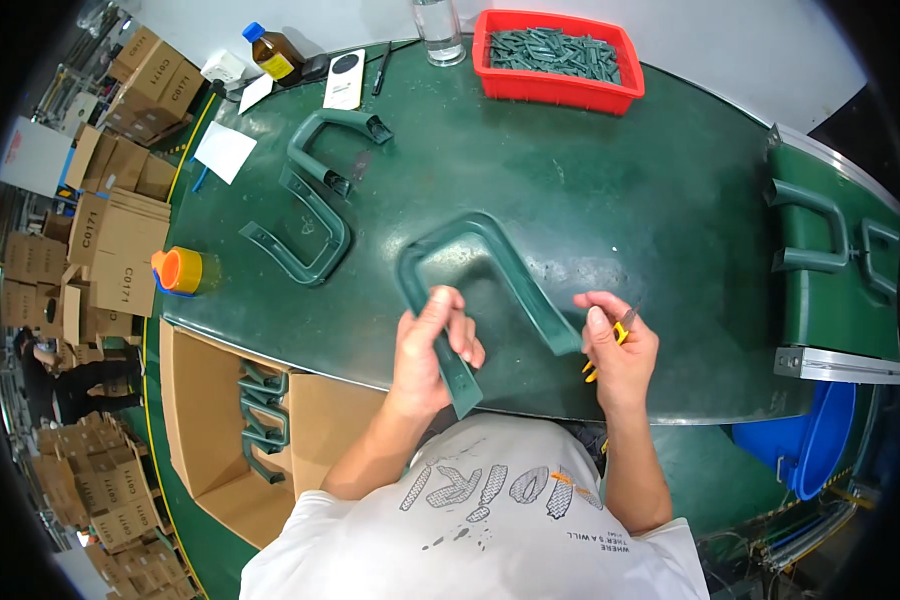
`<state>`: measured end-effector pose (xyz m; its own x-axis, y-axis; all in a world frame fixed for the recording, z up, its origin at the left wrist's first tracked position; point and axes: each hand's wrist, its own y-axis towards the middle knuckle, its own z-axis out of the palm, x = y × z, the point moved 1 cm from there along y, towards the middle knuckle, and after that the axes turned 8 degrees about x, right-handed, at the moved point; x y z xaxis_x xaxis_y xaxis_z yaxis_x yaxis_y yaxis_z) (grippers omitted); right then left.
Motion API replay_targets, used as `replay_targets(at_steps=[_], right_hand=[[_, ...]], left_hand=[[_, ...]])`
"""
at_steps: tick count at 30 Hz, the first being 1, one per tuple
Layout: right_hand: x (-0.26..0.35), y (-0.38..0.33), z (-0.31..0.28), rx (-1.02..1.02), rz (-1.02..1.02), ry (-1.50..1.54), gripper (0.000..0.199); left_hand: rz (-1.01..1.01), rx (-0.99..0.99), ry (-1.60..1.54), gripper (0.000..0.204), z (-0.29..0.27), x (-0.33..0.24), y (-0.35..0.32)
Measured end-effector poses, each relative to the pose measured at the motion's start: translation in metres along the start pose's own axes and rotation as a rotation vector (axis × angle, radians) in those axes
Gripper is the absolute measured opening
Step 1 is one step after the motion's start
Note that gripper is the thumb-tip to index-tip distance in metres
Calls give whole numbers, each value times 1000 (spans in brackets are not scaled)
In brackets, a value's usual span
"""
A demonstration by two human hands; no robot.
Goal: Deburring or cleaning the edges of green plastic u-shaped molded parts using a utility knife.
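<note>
A green U-shaped plastic handle (515, 275) is held above the tabletop in front of me, its bend pointing away. My left hand (425, 350) is closed around its left leg, thumb on top. The right leg's end reaches my right hand (622, 365); whether the fingers touch it I cannot tell. Tucked in that right hand is a small yellow-handled cutting tool (622, 328) with a metal tip, mostly covered by the fingers. Two similar handles, one nearer (335, 250) and one farther (305, 140), lie on the table to the left.
The green table (690, 220) bears a red bin (560, 95) of small green pieces, a glass (438, 35), a brown bottle (273, 55) and an orange cup-like item (182, 271). Right stands a green conveyor (840, 300) with handles, above a blue bucket (805, 440). Lower left, a carton (195, 400) holds several handles.
</note>
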<state>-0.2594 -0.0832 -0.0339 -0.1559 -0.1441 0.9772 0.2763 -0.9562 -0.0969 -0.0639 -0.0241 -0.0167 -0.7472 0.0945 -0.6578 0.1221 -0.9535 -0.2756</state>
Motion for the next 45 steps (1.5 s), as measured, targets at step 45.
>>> replay_targets(at_steps=[45], right_hand=[[-7,18,27,307,-426,-560,52]], left_hand=[[313,-135,-116,31,29,11,9]])
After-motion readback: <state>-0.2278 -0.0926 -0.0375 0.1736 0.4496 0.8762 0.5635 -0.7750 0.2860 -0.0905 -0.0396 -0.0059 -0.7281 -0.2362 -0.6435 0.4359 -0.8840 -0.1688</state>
